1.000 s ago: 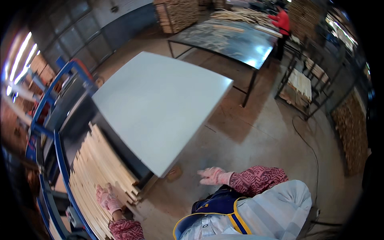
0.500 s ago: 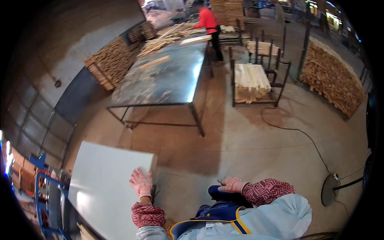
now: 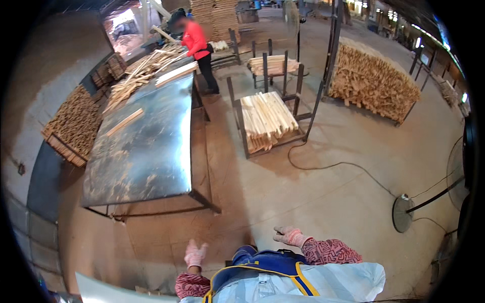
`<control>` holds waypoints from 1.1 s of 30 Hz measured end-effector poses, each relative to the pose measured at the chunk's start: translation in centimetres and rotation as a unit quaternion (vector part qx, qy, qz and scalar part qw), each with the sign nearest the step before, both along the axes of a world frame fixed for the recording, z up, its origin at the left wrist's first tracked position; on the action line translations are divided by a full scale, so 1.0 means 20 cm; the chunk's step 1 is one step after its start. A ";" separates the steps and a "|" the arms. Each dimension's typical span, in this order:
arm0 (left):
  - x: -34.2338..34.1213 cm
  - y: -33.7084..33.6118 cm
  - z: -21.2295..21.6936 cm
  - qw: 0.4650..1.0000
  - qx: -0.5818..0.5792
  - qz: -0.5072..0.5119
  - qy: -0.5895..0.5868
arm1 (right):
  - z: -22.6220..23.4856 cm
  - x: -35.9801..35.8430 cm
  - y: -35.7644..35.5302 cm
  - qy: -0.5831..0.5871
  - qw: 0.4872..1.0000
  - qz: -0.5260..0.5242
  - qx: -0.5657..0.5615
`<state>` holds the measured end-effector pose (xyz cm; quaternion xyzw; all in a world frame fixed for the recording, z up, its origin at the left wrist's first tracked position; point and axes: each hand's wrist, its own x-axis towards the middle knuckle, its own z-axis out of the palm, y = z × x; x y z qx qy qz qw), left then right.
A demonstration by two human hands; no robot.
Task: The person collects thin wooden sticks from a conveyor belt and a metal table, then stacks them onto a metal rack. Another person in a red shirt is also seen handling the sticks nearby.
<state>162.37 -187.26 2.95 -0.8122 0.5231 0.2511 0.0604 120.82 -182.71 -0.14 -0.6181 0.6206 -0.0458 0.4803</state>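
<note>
My left hand (image 3: 195, 254), in a pink-and-white knit glove, is held out in front of my blue apron (image 3: 268, 261) with its fingers apart and nothing in them. My right hand (image 3: 290, 236), gloved alike, is in the air to the right of the apron, fingers loosely stretched and holding nothing. Nearest to the left hand is a smooth white board (image 3: 108, 292), mostly cut off by the lower edge of the view. The left hand is apart from it. Red patterned sleeve covers reach over both forearms.
Ahead on the left stands a long metal-topped table (image 3: 144, 156) with a single wood strip (image 3: 125, 122) and a heap of strips (image 3: 134, 76). A person in red (image 3: 194, 38) works beside it. A rack of strips (image 3: 268, 118), a cable (image 3: 343, 164) and a fan base (image 3: 402, 214) occupy the right.
My left hand has come off the white board and moved away from it. The view has swung to the right, so the board now shows only at the lower edge.
</note>
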 end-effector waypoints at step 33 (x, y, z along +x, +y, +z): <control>-0.07 -2.64 -0.41 0.974 0.061 -0.206 0.073 | 0.14 0.12 -3.84 -0.081 0.978 0.136 -0.139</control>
